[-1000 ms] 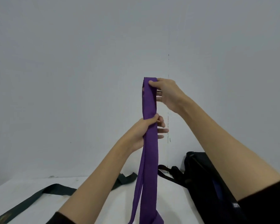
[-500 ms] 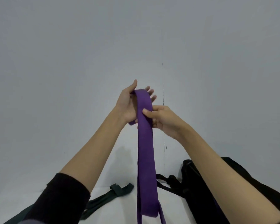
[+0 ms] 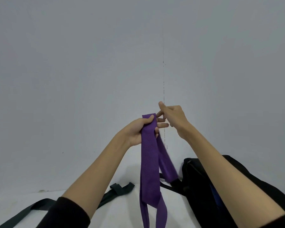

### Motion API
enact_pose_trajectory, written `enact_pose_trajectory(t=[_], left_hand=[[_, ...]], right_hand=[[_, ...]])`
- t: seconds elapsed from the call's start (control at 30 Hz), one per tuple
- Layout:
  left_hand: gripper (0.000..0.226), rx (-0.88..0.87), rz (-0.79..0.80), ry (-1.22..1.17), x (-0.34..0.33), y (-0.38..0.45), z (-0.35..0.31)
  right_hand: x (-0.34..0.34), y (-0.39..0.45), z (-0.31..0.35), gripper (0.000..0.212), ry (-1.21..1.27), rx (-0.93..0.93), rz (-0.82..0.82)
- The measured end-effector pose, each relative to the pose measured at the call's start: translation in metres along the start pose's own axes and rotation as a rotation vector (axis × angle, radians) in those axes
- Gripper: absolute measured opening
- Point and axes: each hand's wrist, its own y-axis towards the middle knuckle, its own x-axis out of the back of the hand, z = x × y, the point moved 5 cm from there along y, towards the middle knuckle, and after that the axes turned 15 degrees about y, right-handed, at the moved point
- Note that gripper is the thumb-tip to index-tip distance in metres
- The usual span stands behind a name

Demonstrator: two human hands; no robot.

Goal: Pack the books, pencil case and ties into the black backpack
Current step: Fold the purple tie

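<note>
My left hand (image 3: 138,130) grips a purple tie (image 3: 149,170) near its folded top, thumb over the front. The tie hangs doubled in long loops down toward the white table (image 3: 28,199), and a rear loop looks blurred. My right hand (image 3: 174,119) is just right of the fold, thumb raised and fingers loosely curled, with nothing visibly in it. A dark green tie (image 3: 120,188) lies on the table behind my left arm. The black backpack (image 3: 199,176) lies at the right, partly hidden by my right arm. No books or pencil case are in view.
A plain grey wall (image 3: 89,71) fills most of the view, with a thin vertical seam (image 3: 163,79). Black backpack straps (image 3: 169,186) trail left from the bag. Something blue (image 3: 216,197) shows at the bag's opening.
The tie is now folded shorter and held lower. My left hand has taken over the fold, and my right hand has let go and moved to the right.
</note>
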Motion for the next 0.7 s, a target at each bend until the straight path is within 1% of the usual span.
enact_pose_trajectory(t=[0.07,0.13,0.17,0.2,0.27,0.3,0.37,0.4,0.47,0.53,0.6,0.67,0.7], left_hand=[[0.029,0.01,-0.047,-0.051,0.004,0.004,-0.001],[0.026,-0.001,-0.091,-0.103,0.007,0.007,-0.006],[0.025,-0.015,-0.106,-0.126,0.008,0.008,-0.01],[0.024,-0.029,-0.121,-0.149,0.009,0.01,-0.014],[0.024,-0.055,-0.153,-0.184,0.01,0.012,-0.024],[0.024,-0.066,-0.161,-0.201,0.011,0.012,-0.029],[0.025,-0.081,-0.167,-0.23,0.014,0.012,-0.037],[0.025,-0.088,-0.169,-0.239,0.017,0.012,-0.04],[0.025,-0.1,-0.176,-0.249,0.022,0.01,-0.045],[0.024,-0.121,-0.185,-0.27,0.028,0.007,-0.049],[0.024,-0.14,-0.196,-0.302,0.035,0.004,-0.052],[0.023,-0.146,-0.203,-0.331,0.039,0.002,-0.053],[0.023,-0.145,-0.204,-0.339,0.039,0.001,-0.052]], right_hand=[[0.011,-0.004,-0.013,0.04,-0.013,0.023,-0.046],[0.017,-0.014,-0.034,0.041,-0.008,-0.024,-0.025],[0.015,-0.022,-0.046,0.043,-0.033,-0.069,0.037],[0.01,-0.031,-0.062,0.046,-0.097,-0.119,0.135],[-0.002,-0.052,-0.095,0.049,-0.299,-0.201,0.368],[-0.005,-0.06,-0.111,0.047,-0.39,-0.227,0.459],[-0.007,-0.069,-0.139,0.042,-0.492,-0.247,0.543],[-0.006,-0.07,-0.15,0.037,-0.508,-0.228,0.54],[-0.004,-0.068,-0.16,0.029,-0.48,-0.18,0.475],[-0.001,-0.065,-0.165,0.032,-0.347,-0.205,0.369],[0.004,-0.064,-0.17,0.03,-0.194,-0.281,0.285],[0.004,-0.065,-0.171,0.02,-0.119,-0.312,0.269],[0.001,-0.066,-0.17,0.019,-0.089,-0.318,0.311]])
